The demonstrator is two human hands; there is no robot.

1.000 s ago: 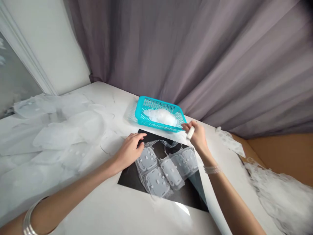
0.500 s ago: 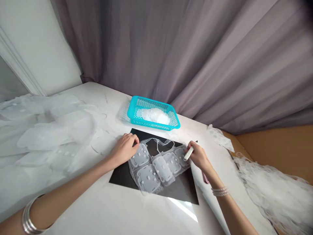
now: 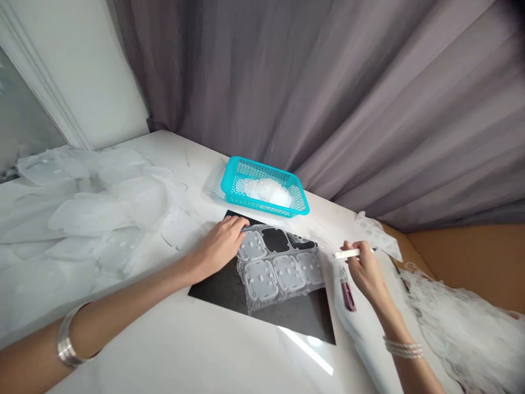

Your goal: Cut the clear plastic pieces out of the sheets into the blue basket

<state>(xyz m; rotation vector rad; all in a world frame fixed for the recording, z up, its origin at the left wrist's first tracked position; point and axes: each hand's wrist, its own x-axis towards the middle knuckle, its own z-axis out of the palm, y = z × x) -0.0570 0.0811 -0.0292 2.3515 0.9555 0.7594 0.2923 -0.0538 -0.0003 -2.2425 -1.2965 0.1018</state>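
Note:
A stack of translucent sheets (image 3: 283, 295) with rounded square panels lies on a black mat (image 3: 221, 294). Two of its upper openings show black through them. My left hand (image 3: 223, 243) is closed at the stack's upper left corner, its fingers curled and gripping the edge there. To the right of the mat, my right hand (image 3: 365, 273) is raised, closed around a slim white pen-shaped tool (image 3: 348, 254) that points left. Below that hand lies a mauve elongated object (image 3: 348, 296), its kind unclear.
Behind the mat stands a turquoise basket (image 3: 266, 208) with small white pieces (image 3: 268, 191). Translucent sheets (image 3: 102, 213) are heaped at left. Stringy clear scraps (image 3: 471, 328) pile up at right, and a dotted scrap (image 3: 379, 235) lies by the back edge. A grey curtain (image 3: 246, 82) hangs behind.
My right hand has moved right, off the sheets, with the white tool. The loose panel that lay across the middle is gone from there, and the stack lies straighter. The view has shifted slightly.

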